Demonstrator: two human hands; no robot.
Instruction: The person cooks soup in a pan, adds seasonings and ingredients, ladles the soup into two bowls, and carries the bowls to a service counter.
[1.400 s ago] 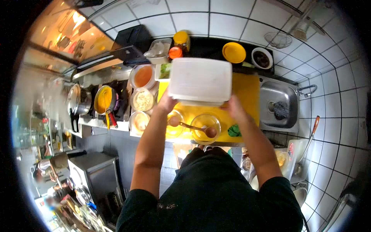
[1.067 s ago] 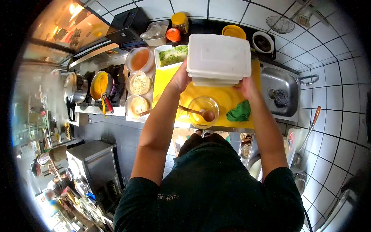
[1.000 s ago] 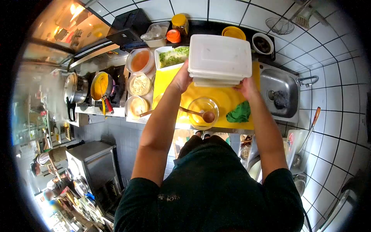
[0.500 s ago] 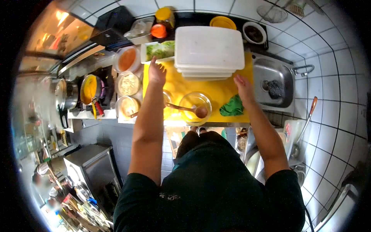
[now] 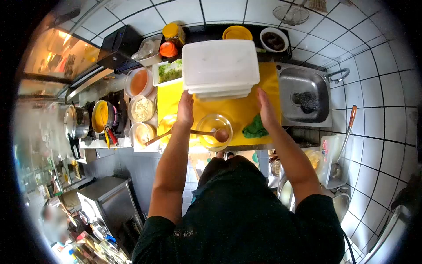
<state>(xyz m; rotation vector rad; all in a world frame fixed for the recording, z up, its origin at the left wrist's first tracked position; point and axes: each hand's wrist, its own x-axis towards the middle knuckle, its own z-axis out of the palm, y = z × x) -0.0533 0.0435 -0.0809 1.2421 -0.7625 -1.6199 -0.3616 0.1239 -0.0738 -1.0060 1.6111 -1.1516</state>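
Two open hands, our left hand point(image 5: 185, 110) and right hand point(image 5: 265, 108), now off stacked white containers point(image 5: 220, 66), newly resting mid-frame on yellow worktop point(image 5: 237, 115).

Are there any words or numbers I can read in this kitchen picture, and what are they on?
None can be read.
Shirt: small pale lettering near the hem, too blurred to read.
Jar with a yellow lid: any label is too small to tell.
Stack of white containers near the left hand and right hand: plain, no writing.
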